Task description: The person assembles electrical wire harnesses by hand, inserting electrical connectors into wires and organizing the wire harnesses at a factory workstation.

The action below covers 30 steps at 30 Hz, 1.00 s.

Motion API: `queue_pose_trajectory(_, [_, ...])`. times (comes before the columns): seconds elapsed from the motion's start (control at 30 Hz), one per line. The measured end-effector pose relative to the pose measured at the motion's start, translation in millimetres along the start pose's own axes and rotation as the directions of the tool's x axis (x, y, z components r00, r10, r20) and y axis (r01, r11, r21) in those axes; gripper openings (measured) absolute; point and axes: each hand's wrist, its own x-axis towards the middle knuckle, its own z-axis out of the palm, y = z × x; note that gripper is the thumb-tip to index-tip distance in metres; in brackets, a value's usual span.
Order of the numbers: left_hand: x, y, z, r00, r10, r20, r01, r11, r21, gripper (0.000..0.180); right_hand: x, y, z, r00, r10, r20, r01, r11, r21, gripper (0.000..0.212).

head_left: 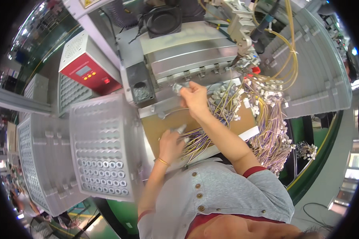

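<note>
My right hand [195,98] is closed in a pinch on a small pale grey part [177,88], just in front of the metal fixture [195,59] with its row of small clamps. Lower and to the left, my left hand [170,146] is smeared by motion above the brown work board [157,126]. A small pale piece [181,128] shows at its fingertips, but the grip is too blurred to read. Beside that hand lies a bundle of thin yellow and purple wires [197,144]. More wires with white connectors [226,93] lie under and beyond my right forearm.
Left of the board stands a clear tray [99,139] holding rows of round white parts. A dark bin [141,85] of small parts and a red-and-white control box [89,65] sit farther back. A thick wire bundle [269,127] hangs at the right.
</note>
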Motion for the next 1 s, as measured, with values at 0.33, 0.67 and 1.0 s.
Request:
queue_pose_trajectory(0.33, [0,-4,19,0.992,0.084,-0.095,-0.090,0.994,-0.060,0.016,-12,1,34,0.995,0.062,-0.085,-0.021,0.910,0.413,0.021])
queue_pose_trajectory(0.67, [2,-17,-1,0.994,0.083,-0.076,-0.066,0.976,0.206,0.021,-28,-22,-56,0.886,-0.266,0.381,0.456,0.651,-0.607,0.012])
queue_pose_trajectory(1.0, [-10,-23,-8,0.997,0.053,0.052,-0.065,0.965,0.253,0.018,-41,6,-85,0.417,0.045,0.908,0.895,0.153,-0.419,0.018])
